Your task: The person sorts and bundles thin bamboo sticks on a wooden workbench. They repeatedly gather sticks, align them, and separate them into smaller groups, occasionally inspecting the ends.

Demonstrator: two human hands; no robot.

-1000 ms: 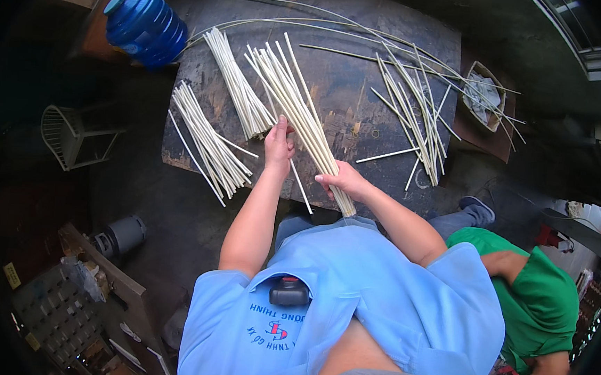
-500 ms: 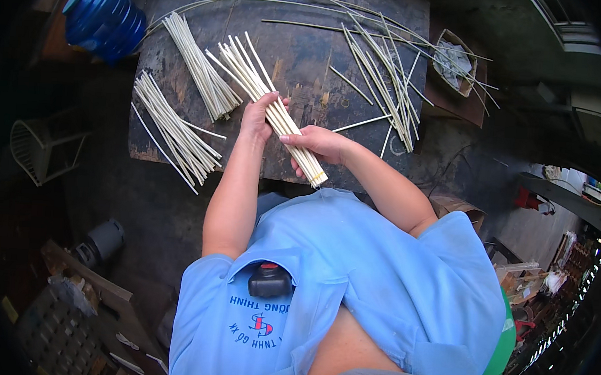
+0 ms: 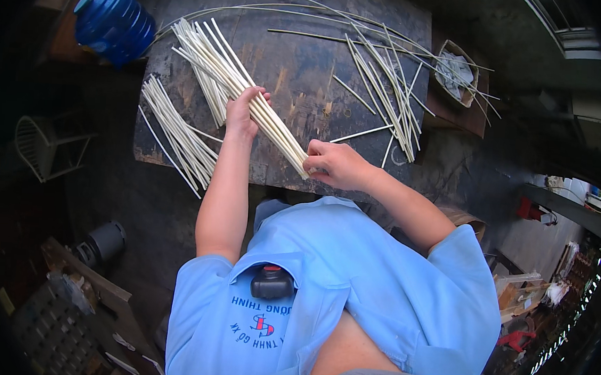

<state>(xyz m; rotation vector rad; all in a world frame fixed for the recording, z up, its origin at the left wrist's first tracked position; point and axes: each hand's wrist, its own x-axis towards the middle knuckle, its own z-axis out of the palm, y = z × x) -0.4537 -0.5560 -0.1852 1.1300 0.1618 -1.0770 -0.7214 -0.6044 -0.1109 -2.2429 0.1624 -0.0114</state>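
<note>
My left hand [image 3: 244, 112] is closed round the middle of a bundle of pale, thin rattan-like sticks [image 3: 271, 127]. The bundle slants over the table's near edge, its far ends spread above another pile of sticks [image 3: 213, 98]. At the near end of the bundle, the curled fingers of my right hand [image 3: 340, 165] are pinched together against the stick ends. What lies between those fingertips is hidden. A further loose pile of sticks [image 3: 177, 130] lies left of my left forearm.
The dark, worn wooden table [image 3: 302, 69] carries scattered thin sticks [image 3: 387, 96] at the right and long bent canes along the back. A blue water jug [image 3: 117, 25] stands at the far left. A basket [image 3: 455, 73] adjoins the right edge; a white-framed stool [image 3: 49, 141] is lower left.
The bundle has shifted left and away from me with my left hand. My right hand has moved from under the bundle to its near end, where a yellow band showed before.
</note>
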